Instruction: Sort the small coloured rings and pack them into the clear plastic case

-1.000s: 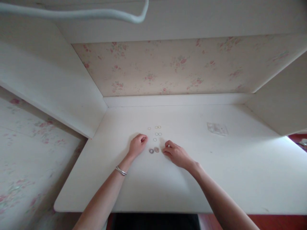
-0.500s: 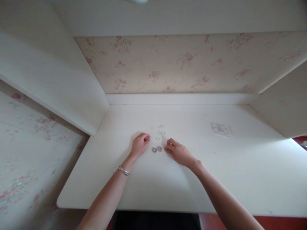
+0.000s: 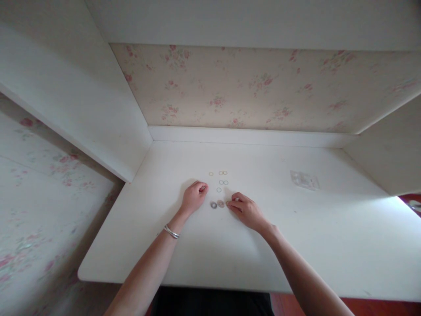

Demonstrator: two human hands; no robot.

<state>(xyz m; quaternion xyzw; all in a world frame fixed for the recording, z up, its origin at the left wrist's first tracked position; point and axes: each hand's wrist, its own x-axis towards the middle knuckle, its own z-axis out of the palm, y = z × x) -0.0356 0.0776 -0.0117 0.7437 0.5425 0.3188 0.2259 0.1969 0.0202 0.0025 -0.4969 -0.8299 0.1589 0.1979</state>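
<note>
My left hand (image 3: 194,195) rests on the table, fingers curled closed; whatever they may hold is hidden. My right hand (image 3: 246,210) has its fingertips pinched on a small ring (image 3: 227,203), mostly covered by the fingers. Just left of that lie a pinkish thick ring (image 3: 221,204) and a dark grey thick ring (image 3: 213,205), side by side. Between and beyond the hands, several thin rings are laid out: a single yellowish ring (image 3: 211,174), a yellowish pair (image 3: 222,173), a greenish pair (image 3: 223,182) and one more thin ring (image 3: 219,190).
A clear plastic bag (image 3: 305,180) lies on the white table (image 3: 210,254) to the right. White panels border the table at left and right, with a low ledge (image 3: 250,136) and flowered wallpaper (image 3: 237,87) at the back.
A small ring now shows at my right fingertips beside the pinkish one. The hands have barely moved; the whole view has shifted slightly.
</note>
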